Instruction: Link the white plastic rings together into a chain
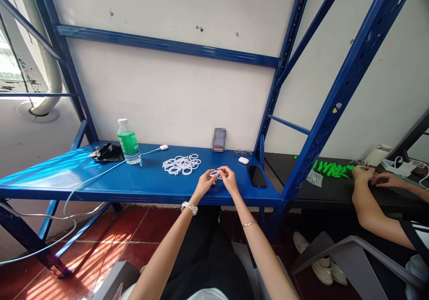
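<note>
My left hand (205,181) and my right hand (229,177) meet just above the blue shelf top (100,179), near its front edge. Both pinch one small white plastic ring (215,173) between their fingertips. A pile of several more white rings (182,163) lies on the shelf to the left of my hands. I wear a watch on the left wrist and a thin bracelet on the right.
A green-labelled water bottle (128,141), a black bag (106,152), a white cable (100,177), a black phone (256,175), an earbud case (243,160) and glasses (242,152) lie on the shelf. At right, another person's hands (372,177) work by green parts (330,169) on a black table.
</note>
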Demonstrator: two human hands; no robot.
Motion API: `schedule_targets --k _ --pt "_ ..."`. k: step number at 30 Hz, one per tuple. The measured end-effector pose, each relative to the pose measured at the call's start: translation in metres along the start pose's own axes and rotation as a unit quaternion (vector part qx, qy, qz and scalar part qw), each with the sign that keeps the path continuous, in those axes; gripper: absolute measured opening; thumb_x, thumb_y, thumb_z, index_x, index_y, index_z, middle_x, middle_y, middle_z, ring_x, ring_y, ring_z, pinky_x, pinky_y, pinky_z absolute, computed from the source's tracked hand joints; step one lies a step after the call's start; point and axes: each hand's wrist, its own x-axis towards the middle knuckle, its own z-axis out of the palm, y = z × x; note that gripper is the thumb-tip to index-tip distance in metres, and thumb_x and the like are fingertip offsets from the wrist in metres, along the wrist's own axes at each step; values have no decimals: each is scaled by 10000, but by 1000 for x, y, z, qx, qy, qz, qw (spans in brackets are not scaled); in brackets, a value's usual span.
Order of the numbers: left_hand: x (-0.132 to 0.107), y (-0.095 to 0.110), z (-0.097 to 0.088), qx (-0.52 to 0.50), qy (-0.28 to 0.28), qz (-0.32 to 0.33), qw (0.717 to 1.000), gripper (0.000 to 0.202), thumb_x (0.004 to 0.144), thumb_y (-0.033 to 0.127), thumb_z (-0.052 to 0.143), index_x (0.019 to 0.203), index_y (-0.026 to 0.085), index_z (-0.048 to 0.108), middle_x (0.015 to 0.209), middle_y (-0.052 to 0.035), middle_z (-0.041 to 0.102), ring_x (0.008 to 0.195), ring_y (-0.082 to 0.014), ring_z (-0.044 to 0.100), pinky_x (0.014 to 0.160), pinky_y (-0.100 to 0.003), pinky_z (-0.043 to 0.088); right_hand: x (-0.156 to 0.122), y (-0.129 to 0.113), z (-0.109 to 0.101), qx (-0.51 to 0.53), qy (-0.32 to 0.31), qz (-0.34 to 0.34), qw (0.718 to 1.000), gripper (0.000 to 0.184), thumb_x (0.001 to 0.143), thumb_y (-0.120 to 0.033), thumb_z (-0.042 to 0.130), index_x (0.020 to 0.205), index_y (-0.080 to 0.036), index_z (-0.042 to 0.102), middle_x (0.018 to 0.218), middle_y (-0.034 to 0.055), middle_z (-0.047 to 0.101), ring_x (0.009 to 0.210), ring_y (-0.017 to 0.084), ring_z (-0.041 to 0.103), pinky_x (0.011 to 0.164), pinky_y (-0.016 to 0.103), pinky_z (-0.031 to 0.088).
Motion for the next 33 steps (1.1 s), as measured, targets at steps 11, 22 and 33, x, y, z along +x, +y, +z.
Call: schedule_targets --k 11,22,33 --pt "1 3 1 -28 -5 -10 1000 610 842 716 471 866 136 659 597 -33 658 470 -136 579 511 -246 460 0 -3 -1 -6 -26 8 1000 342 877 -512 593 969 -209 721 857 73 725 696 194 658 613 289 548" --pt "1 4 1 -36 -8 -15 999 636 844 749 424 726 151 607 547 -52 660 407 -136 567 461 -243 432 0 -4 0 -11 -33 5 999 364 900 -509 534 974 -212 732 878 82 716 688 195 646 625 299 546" --pt "-2 7 1 -33 -13 -20 999 630 852 747 403 631 176 549 543 -65 663 412 -143 570 465 -250 421 1 1 0 17 -45 4 999 363 908 -495 532 1116 -246 694 754 21 652 655 168 610 648 281 549"
